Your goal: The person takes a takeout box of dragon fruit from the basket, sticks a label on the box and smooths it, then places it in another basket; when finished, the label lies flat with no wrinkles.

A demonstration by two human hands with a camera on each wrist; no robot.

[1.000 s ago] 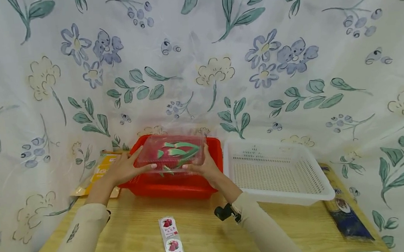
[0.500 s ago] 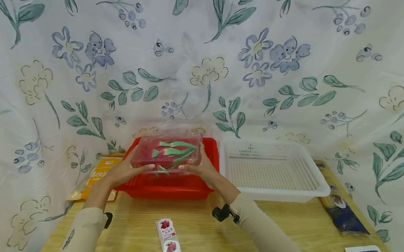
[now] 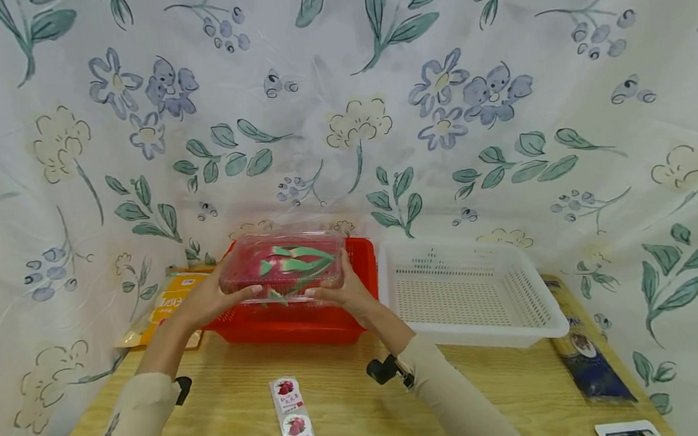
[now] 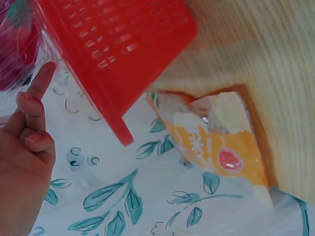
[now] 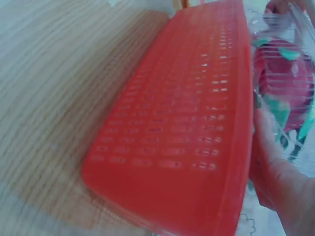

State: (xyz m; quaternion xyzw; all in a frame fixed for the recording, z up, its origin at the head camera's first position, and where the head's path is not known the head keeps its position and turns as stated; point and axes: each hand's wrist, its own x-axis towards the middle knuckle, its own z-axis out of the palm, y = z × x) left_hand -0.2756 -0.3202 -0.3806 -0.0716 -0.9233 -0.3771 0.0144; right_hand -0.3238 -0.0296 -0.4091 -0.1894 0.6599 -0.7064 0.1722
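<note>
Together, the left hand [image 3: 211,300] and right hand [image 3: 352,292] grasp opposite ends of a glossy, clear plastic box [image 3: 282,274] of pink-and-green fruit [image 5: 285,81] above the slotted red basket [image 3: 290,330], at whose three o'clock lies a perforated white basket [image 3: 455,295].

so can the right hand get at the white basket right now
Probably not yet: the right hand grips the clear box, though nothing seems to block its way to the white basket.
</note>
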